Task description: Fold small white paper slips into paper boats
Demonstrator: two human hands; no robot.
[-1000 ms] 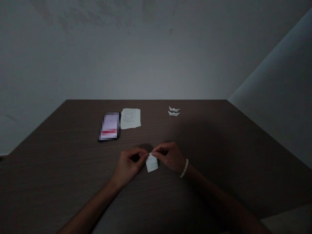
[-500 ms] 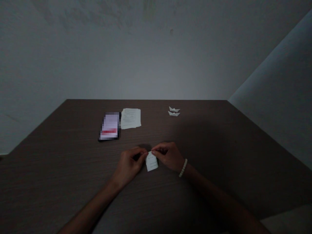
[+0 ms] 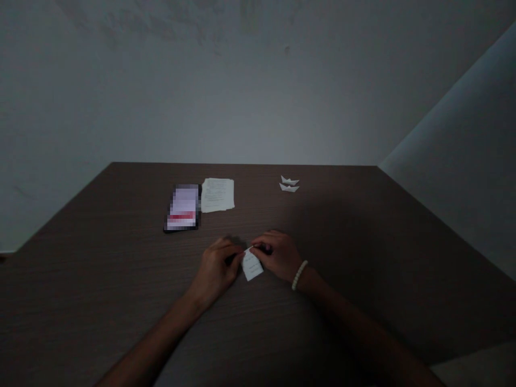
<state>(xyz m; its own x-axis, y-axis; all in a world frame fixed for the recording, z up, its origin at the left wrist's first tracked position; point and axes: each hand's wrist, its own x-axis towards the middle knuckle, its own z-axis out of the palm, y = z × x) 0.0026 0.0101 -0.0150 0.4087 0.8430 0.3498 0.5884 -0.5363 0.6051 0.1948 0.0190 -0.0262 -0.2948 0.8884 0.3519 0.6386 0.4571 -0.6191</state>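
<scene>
- One small white paper slip (image 3: 252, 264), printed, tilted, held between the hands above the dark wood-grain table (image 3: 322, 226)
- Two hands, both curled, fingertips pinching the slip's upper edge: left hand (image 3: 213, 271), right hand (image 3: 278, 257), forearms angled inward
- One white beaded bracelet (image 3: 299, 274) on the right wrist
- Two small folded white paper boats (image 3: 289, 184), far ahead
- One printed white paper sheet (image 3: 217, 194) just beside one pixelated black-edged phone (image 3: 182, 207)

dim rm, grey walls (image 3: 258, 80) w/ dark wood desk (image 3: 80, 290) in corner
</scene>
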